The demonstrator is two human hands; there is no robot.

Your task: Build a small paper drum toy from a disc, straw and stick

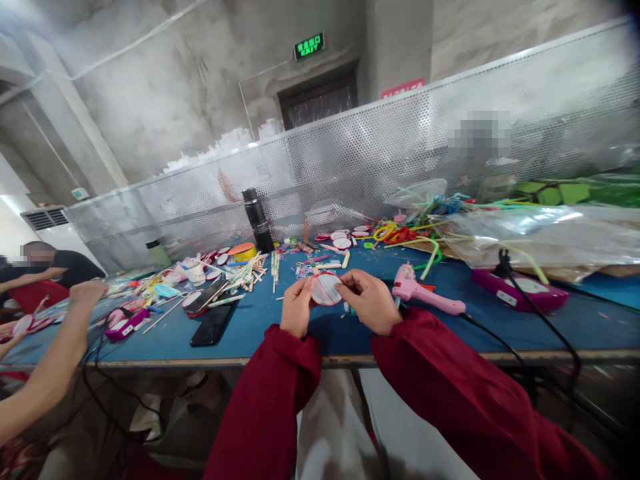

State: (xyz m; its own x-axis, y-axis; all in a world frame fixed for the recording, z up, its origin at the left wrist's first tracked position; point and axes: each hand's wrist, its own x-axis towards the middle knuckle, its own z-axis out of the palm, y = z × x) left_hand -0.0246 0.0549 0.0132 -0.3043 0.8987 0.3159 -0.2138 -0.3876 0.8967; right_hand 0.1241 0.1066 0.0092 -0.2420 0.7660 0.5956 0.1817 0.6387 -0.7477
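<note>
Between my two hands, just above the blue table's front part, is a small round white disc (327, 290) with a red rim. My left hand (299, 301) pinches its left edge between thumb and fingers. At the disc's right edge, the fingers of my right hand (367, 298) are closed on it as well. A pink glue gun (425, 293) lies right of my right hand, its cord running off to the right. Similar red-rimmed discs (341, 240) lie farther back on the table. Whatever is behind the disc is hidden.
A black phone (213, 325) and a pile of paper sticks (247, 273) lie to the left. Behind them stands a black thermos (259, 221). A purple box (517, 291) with cables sits at right. A co-worker's arm (65, 353) reaches in at left. A perforated metal screen (320, 157) borders the back.
</note>
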